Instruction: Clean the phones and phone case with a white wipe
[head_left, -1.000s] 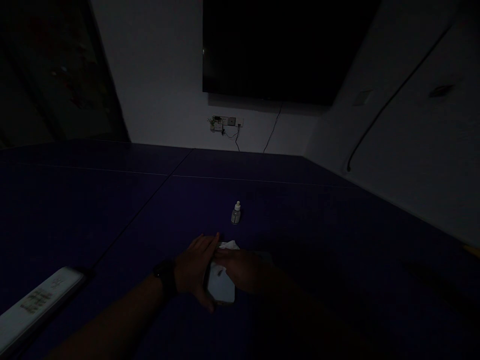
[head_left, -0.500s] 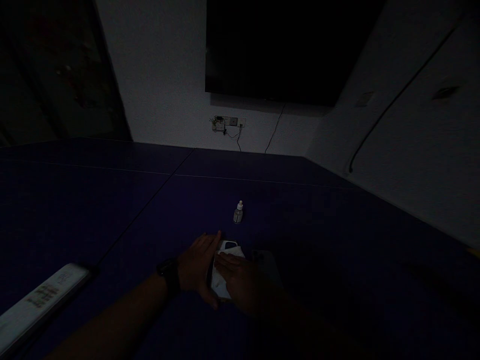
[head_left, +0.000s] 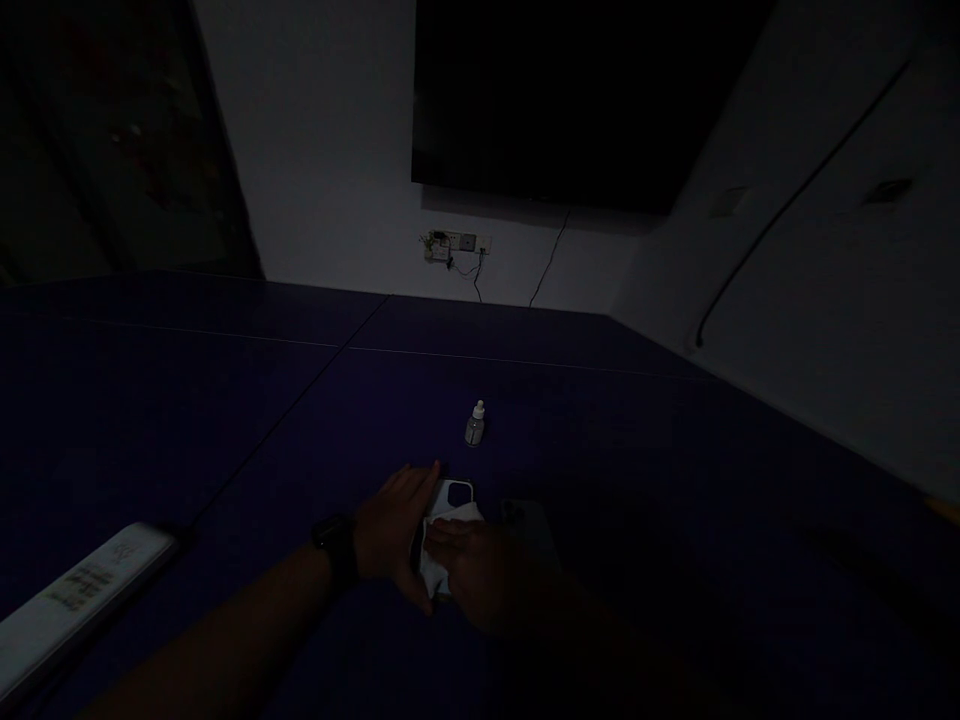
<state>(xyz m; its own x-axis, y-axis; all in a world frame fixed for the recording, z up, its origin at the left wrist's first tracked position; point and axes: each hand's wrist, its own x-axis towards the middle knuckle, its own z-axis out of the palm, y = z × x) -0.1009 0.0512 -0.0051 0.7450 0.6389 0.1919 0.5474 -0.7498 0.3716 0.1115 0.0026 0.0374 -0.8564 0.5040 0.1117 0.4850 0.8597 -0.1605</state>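
Observation:
A light-coloured phone case (head_left: 441,491) with a dark camera cutout lies flat on the dark blue surface. My left hand (head_left: 396,530), with a dark watch on the wrist, grips the case along its left edge, thumb at the near end and fingers at the far end. Pressed onto the back of the case is a white tissue (head_left: 466,512), held under the bent fingers of my right hand (head_left: 487,572). Just right of it a dark phone (head_left: 534,522) lies partly hidden by my right hand and shadow. Beyond the case stands a small clear dropper bottle (head_left: 475,430) with a white top.
A white power strip (head_left: 82,600) lies at the lower left, its black cord running away across the blue surface (head_left: 360,420). A large dark screen (head_left: 570,100) hangs on the far wall above sockets (head_left: 465,243) and cables. The scene is very dim.
My right hand has slid the tissue slightly toward me and left, so more of the case's camera cutout shows. The left hand keeps its hold on the case.

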